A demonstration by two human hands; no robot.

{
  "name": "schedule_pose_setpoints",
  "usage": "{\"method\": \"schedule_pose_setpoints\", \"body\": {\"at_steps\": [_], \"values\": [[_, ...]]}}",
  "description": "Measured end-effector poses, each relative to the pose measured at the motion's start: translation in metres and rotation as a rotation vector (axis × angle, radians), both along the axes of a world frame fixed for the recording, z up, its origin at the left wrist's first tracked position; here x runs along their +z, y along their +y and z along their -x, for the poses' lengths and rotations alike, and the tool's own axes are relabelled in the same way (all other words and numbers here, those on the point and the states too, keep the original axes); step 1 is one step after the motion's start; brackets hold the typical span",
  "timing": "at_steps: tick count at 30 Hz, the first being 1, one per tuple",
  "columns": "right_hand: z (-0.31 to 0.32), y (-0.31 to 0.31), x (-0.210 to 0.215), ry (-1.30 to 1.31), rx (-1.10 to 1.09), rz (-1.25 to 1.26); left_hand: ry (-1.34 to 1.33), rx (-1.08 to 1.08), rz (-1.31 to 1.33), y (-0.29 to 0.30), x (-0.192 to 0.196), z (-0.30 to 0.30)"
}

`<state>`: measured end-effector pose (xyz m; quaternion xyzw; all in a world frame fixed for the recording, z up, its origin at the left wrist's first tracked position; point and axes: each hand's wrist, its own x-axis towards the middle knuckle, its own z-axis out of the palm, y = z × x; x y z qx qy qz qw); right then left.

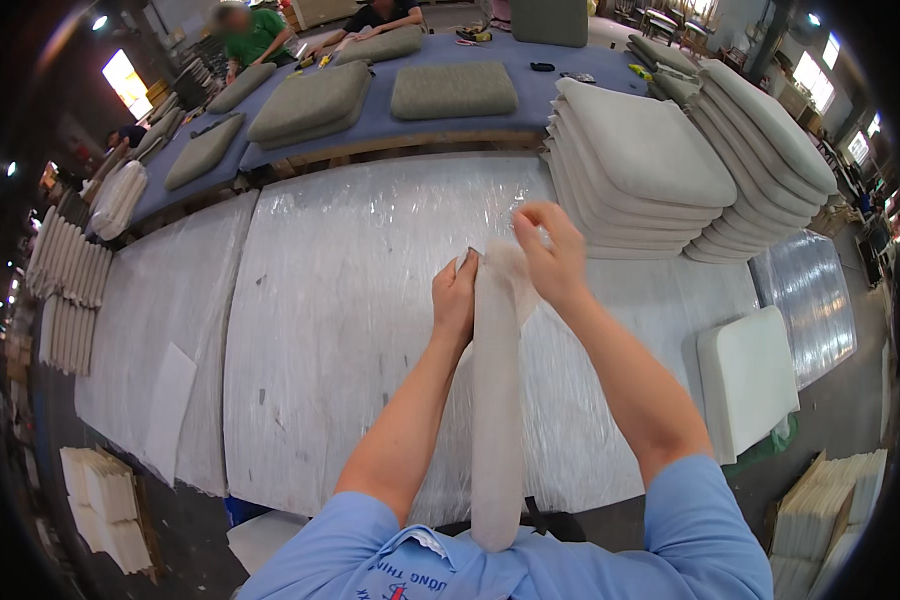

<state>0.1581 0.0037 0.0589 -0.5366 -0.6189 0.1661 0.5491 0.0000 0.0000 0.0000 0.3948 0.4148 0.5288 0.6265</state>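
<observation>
Daylight glares through a left window (128,84) and a right window (815,77), both burnt nearly white, while a lamp (100,22) makes a bright spot. The middle is evenly lit; the film-wrapped tabletop (320,330) throws streaky highlights. The right hand (554,258) looks slightly blurred. Edges curve strongly, and the corners go black.
</observation>
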Motion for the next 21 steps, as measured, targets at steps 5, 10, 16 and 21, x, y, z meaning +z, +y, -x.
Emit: {"method": "schedule_pose_setpoints", "body": {"at_steps": [5,10,16,21], "values": [[0.020,-0.163,0.011,-0.069,0.752,-0.360,-0.074,0.011,0.002,-0.006,-0.004,-0.010],[0.023,-0.150,-0.006,-0.219,0.884,-0.408,-0.032,0.045,-0.023,-0.001,-0.009,-0.037],[0.013,-0.099,-0.008,-0.109,0.804,-0.382,0.028,0.122,-0.081,0.001,-0.016,-0.049],[0.012,-0.060,0.004,-0.103,0.768,-0.268,-0.024,0.189,-0.133,0.011,-0.033,-0.051]]}}
